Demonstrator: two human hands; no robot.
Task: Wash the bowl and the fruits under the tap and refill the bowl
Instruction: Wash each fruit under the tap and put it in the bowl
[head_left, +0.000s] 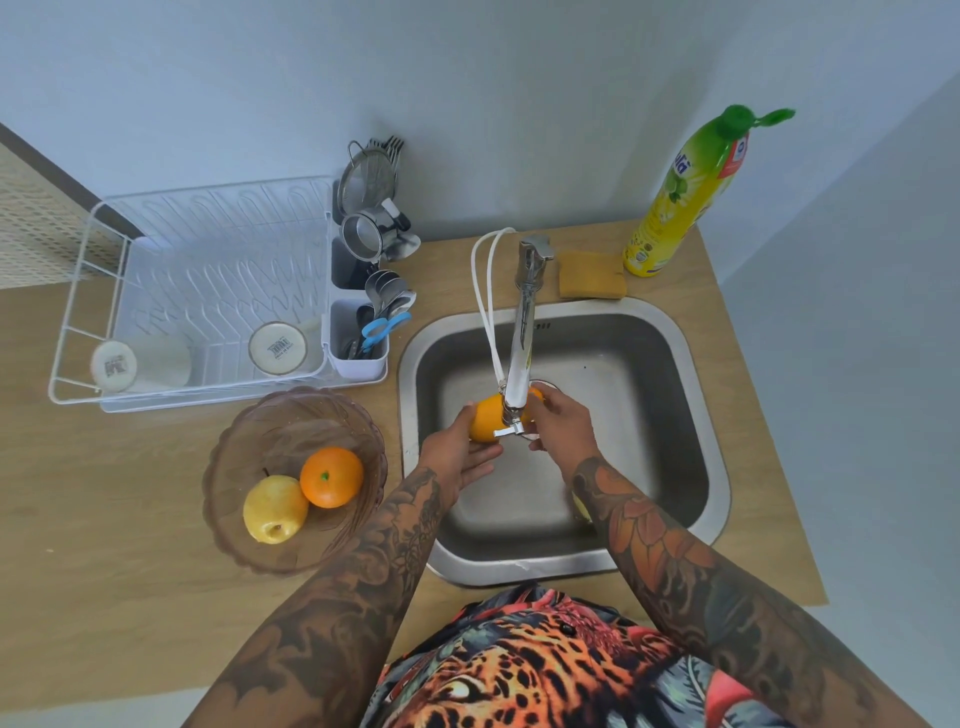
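A person stands at the sink (691, 364), both hands over the basin under the tap (522, 338). Left hand (457, 457) cups an orange fruit (485, 418) from below, fingers curled round it; right hand (558, 421) grips its far side, fingers wrapped on. No water stream can be made out. Just left of the sink, on the counter, the glass bowl (228, 467) holds an orange (331, 477) and a yellow apple (274, 509), so the bowl looks already rinsed and partly refilled, approx. halfway or past. A yellowish fruit (582, 506) lies inside the sink, partly hidden by the right forearm, prob. not yet washed. Left to do, by my reading: finish this fruit, wash that one, put both in the bowl.
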